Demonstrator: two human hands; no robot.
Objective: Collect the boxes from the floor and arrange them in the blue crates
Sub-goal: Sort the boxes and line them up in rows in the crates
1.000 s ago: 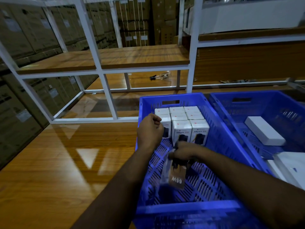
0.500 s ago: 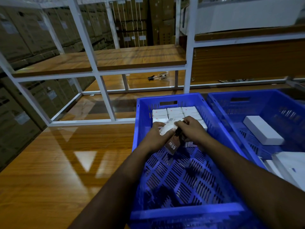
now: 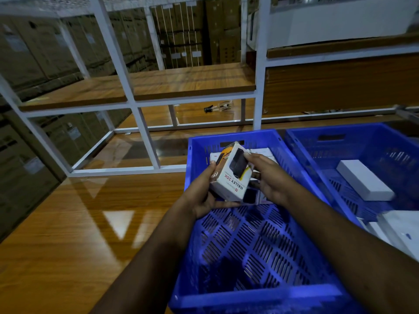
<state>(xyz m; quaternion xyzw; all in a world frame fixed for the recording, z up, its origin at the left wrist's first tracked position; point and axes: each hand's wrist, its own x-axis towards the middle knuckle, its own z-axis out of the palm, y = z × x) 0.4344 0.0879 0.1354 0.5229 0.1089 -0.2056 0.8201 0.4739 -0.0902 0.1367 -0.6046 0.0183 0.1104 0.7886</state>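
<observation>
Grip: both hands on one white box (image 3: 231,175) — left hand (image 3: 204,196) cupped under its near end, right hand (image 3: 267,177) pinching its far side, box tilted.
Box position: held above the near blue crate (image 3: 249,298), over the packed boxes (image 3: 264,152) at the far wall.
Second crate (image 3: 317,137): just right, touching — long white box (image 3: 365,180) inside.
Surroundings: glossy wooden floor (image 3: 68,234), white shelf frame (image 3: 145,137).

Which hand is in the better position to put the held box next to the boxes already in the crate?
Probably the left hand. It cups the Halley box from below and the side, carrying it. The right hand only steadies its far side, directly above the row of boxes in the left crate.
</observation>
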